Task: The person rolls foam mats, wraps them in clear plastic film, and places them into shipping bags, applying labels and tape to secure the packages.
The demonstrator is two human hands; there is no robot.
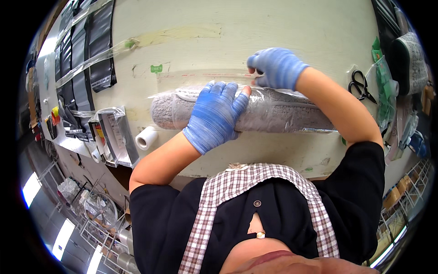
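Note:
A rolled grey fleecy mat (283,116) lies crosswise on the table in a clear plastic bag (205,75). The bag's flat flap spreads beyond the roll, with a red dashed line along it. Both hands wear blue striped gloves that leave fingertips bare. Laid over the left half of the roll, my left hand (216,116) presses the plastic with its fingers spread. My right hand (278,68) is over the flap, just beyond the roll, fingers curled toward the thumb. Whatever lies between those fingertips is too small to make out.
Black scissors (362,85) lie on the right, beside green-edged plastic packaging (385,86). At the left are a white roll (147,138), a grey box (117,137) and black plastic bags (100,45) crossed by clear strips. A small green sticker (156,68) is near the flap.

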